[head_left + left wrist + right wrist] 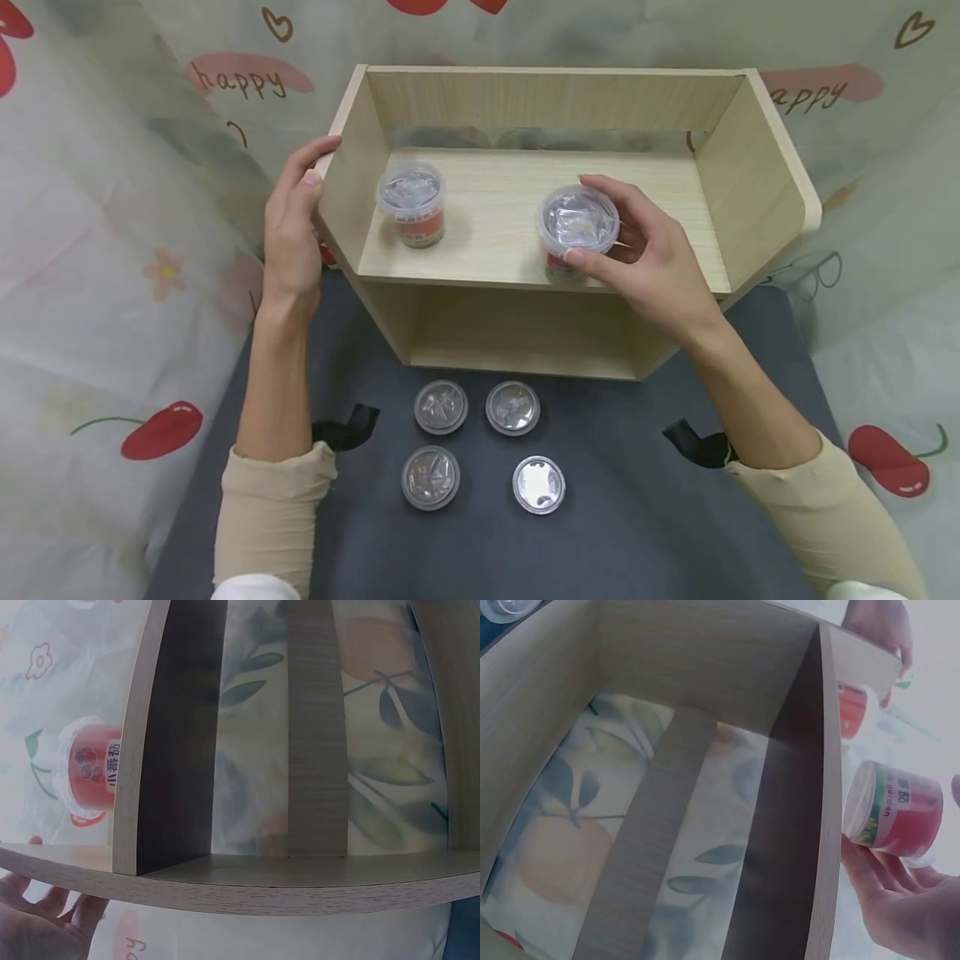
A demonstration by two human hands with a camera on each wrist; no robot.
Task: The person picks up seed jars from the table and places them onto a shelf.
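Curtain (540,33): cherry-print
Left hand (294,233): on two-tier shelf (555,102), finger curl unclear
Right hand (656,262): pinching lidded cup (576,218), 1 o'clock
Upper tier (491,212): tomato-label cup (411,202) set, 11 o'clock
Table (637,533): four cups (441,407) left, 6 o'clock

A dark blue-grey table (615,517) spreads under everything, with a pale printed curtain (90,325) hanging behind it and along both sides. The curtain has loose folds and creases on the left. On that side it carries a red fruit with a green stem (161,431) and, higher up, a small orange flower (164,272); a similar red fruit (890,462) sits on the right. At the back, a pink oval (247,73) reads "happy" beneath a brown heart outline (277,25), and another heart (915,31) marks the upper right. Both wrist views show an orange round fruit print (375,649) and dark leaves (394,772).
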